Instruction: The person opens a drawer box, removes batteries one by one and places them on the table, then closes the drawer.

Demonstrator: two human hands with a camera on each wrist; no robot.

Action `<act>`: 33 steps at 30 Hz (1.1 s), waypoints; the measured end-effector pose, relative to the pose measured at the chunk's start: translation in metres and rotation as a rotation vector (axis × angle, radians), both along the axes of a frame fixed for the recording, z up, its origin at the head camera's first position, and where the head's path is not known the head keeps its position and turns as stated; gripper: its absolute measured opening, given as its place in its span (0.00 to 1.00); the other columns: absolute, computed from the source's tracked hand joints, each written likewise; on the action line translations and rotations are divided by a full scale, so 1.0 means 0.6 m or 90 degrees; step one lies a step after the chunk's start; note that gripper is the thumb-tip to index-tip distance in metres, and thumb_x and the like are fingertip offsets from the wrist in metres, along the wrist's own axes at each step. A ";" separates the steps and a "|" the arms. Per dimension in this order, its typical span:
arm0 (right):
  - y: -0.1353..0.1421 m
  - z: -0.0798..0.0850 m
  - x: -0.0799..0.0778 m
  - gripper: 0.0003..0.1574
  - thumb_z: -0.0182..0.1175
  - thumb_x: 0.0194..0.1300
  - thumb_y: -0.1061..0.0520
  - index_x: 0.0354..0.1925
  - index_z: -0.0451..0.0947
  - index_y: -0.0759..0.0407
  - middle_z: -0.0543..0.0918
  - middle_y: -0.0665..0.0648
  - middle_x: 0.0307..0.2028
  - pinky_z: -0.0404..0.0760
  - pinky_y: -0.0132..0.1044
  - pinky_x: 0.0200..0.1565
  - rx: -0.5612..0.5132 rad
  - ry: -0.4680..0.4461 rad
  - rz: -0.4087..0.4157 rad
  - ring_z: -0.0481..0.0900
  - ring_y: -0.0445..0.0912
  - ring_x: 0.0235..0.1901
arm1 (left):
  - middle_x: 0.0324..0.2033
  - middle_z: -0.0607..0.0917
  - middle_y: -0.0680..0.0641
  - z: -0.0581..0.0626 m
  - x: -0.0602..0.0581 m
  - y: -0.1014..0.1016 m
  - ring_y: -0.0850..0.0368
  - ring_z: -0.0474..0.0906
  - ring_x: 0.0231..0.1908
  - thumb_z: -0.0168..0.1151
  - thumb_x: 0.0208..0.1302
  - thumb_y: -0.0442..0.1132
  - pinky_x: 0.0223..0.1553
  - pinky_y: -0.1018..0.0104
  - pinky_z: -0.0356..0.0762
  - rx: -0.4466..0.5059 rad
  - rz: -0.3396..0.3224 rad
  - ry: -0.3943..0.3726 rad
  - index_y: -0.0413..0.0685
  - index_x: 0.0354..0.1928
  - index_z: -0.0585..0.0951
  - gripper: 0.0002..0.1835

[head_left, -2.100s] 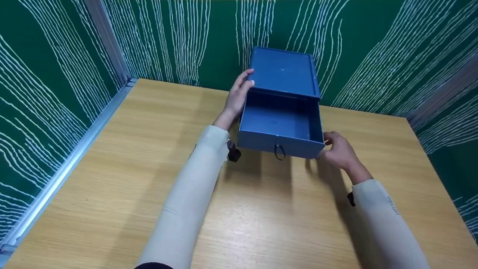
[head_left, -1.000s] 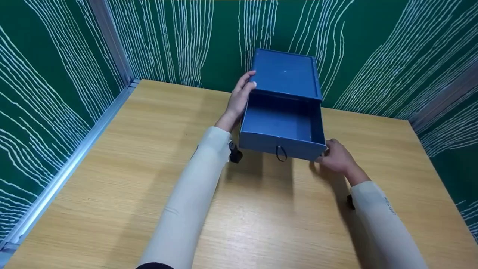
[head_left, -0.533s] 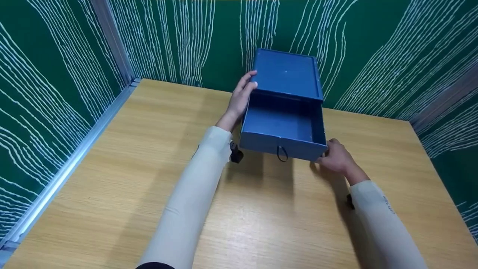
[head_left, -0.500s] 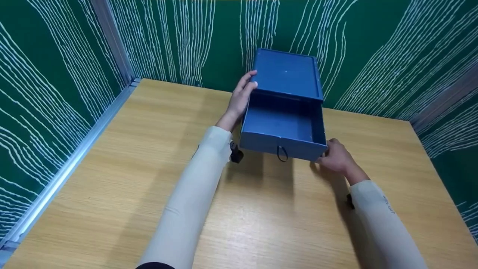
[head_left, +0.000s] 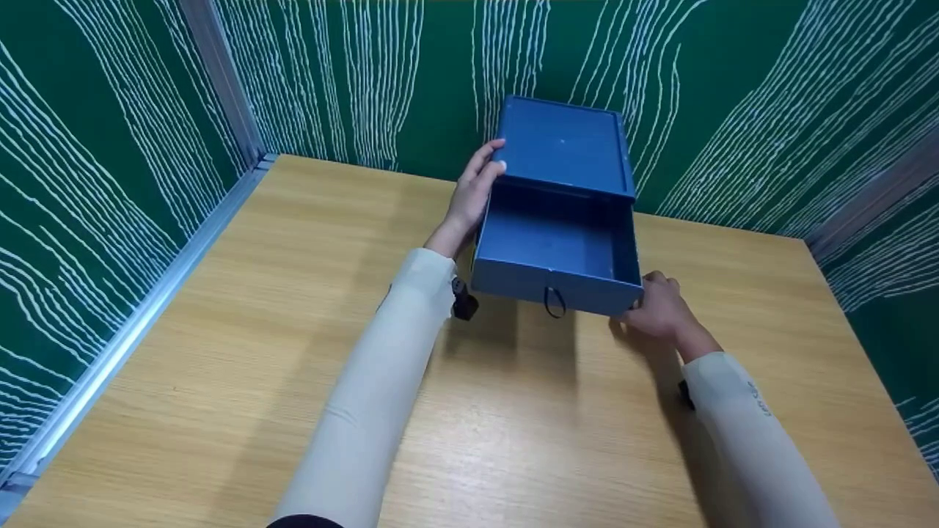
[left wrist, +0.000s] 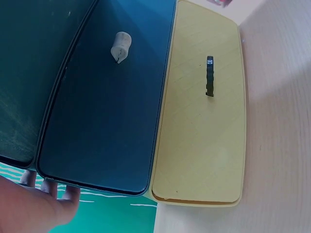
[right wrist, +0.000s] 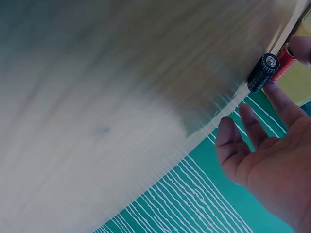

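Note:
A blue drawer unit (head_left: 561,143) stands at the back of the table, its top drawer (head_left: 546,242) pulled out with nothing visible inside. My left hand (head_left: 469,192) rests against the unit's left side, thumb and fingertip at the top edge. Below, in the left wrist view, are a navy drawer front (left wrist: 104,116) with a whitish tab and a yellow drawer front (left wrist: 199,126) with a black loop. Beside the drawer's lower right corner is my right hand (head_left: 658,304). In the right wrist view, its thumb and a finger lie around a red battery (right wrist: 283,63), beside a black battery (right wrist: 263,73).
The wooden table (head_left: 469,440) extends in front of the unit and to both sides. Green walls (head_left: 433,81) with white wavy lines enclose it at the back and sides. A black loop handle (head_left: 554,301) hangs from the pulled-out drawer.
My right hand has shifted slightly down and left at the drawer's corner. The left hand keeps its place on the unit, and the drawer stays pulled out.

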State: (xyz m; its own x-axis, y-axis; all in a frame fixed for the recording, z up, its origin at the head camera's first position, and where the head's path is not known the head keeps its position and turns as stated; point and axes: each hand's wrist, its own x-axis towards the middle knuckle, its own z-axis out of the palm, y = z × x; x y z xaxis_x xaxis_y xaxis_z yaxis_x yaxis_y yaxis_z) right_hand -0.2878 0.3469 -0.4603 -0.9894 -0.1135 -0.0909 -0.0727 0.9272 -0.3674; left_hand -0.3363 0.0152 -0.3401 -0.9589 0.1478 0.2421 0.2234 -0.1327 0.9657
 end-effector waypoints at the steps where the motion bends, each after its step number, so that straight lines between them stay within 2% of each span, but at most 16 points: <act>1: -0.001 0.000 0.000 0.51 0.56 0.41 0.27 0.55 0.69 0.59 0.63 0.62 0.50 0.62 0.54 0.44 -0.002 -0.001 0.001 0.54 0.57 0.49 | 0.64 0.57 0.51 0.000 0.000 0.000 0.60 0.56 0.60 0.42 0.64 0.41 0.61 0.64 0.52 -0.001 0.000 0.001 0.52 0.61 0.63 0.22; 5: -0.004 0.000 0.000 0.49 0.58 0.41 0.28 0.52 0.71 0.61 0.62 0.63 0.52 0.62 0.54 0.45 -0.016 -0.019 -0.013 0.53 0.57 0.49 | 0.64 0.57 0.52 -0.001 0.000 -0.001 0.61 0.56 0.60 0.42 0.63 0.42 0.61 0.64 0.52 0.000 -0.001 -0.007 0.54 0.61 0.63 0.22; 10: -0.007 -0.005 -0.001 0.53 0.56 0.39 0.24 0.51 0.71 0.61 0.60 0.63 0.53 0.62 0.55 0.45 -0.004 -0.036 -0.021 0.52 0.58 0.49 | 0.64 0.57 0.53 -0.003 0.000 -0.001 0.61 0.57 0.59 0.43 0.64 0.43 0.60 0.63 0.53 0.007 -0.005 -0.017 0.55 0.60 0.63 0.22; 13: -0.007 -0.008 -0.001 0.54 0.54 0.40 0.23 0.53 0.70 0.60 0.61 0.64 0.53 0.62 0.55 0.44 0.010 -0.033 -0.010 0.52 0.58 0.49 | 0.64 0.57 0.53 -0.004 0.001 -0.001 0.61 0.57 0.59 0.42 0.64 0.43 0.60 0.64 0.53 0.010 -0.005 -0.021 0.55 0.60 0.63 0.22; 25: -0.006 -0.003 -0.006 0.53 0.55 0.40 0.25 0.55 0.67 0.59 0.59 0.64 0.55 0.61 0.59 0.47 0.006 -0.028 -0.028 0.50 0.61 0.52 | 0.64 0.57 0.53 0.005 -0.002 0.000 0.61 0.58 0.59 0.41 0.64 0.42 0.61 0.62 0.52 0.003 -0.004 -0.020 0.56 0.60 0.63 0.21; 30: -0.007 -0.005 -0.007 0.45 0.57 0.45 0.32 0.54 0.69 0.59 0.62 0.66 0.54 0.58 0.58 0.48 0.040 -0.002 0.007 0.51 0.61 0.52 | 0.63 0.59 0.52 0.003 -0.005 0.001 0.63 0.58 0.58 0.43 0.63 0.40 0.58 0.69 0.55 0.014 0.007 -0.009 0.52 0.60 0.64 0.22; 33: -0.009 -0.004 -0.005 0.49 0.54 0.45 0.28 0.56 0.67 0.59 0.64 0.65 0.53 0.59 0.56 0.47 0.025 0.004 -0.002 0.53 0.60 0.51 | 0.63 0.59 0.51 0.001 -0.005 0.001 0.63 0.59 0.58 0.43 0.63 0.40 0.58 0.70 0.55 0.014 0.010 -0.003 0.51 0.60 0.64 0.22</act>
State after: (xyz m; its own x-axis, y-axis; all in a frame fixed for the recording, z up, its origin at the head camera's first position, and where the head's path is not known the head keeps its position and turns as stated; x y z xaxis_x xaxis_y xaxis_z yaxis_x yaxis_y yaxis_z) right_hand -0.2907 0.3417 -0.4626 -0.9902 -0.1066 -0.0897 -0.0714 0.9412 -0.3302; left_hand -0.3393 0.0157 -0.3396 -0.9623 0.1274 0.2403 0.2207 -0.1505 0.9637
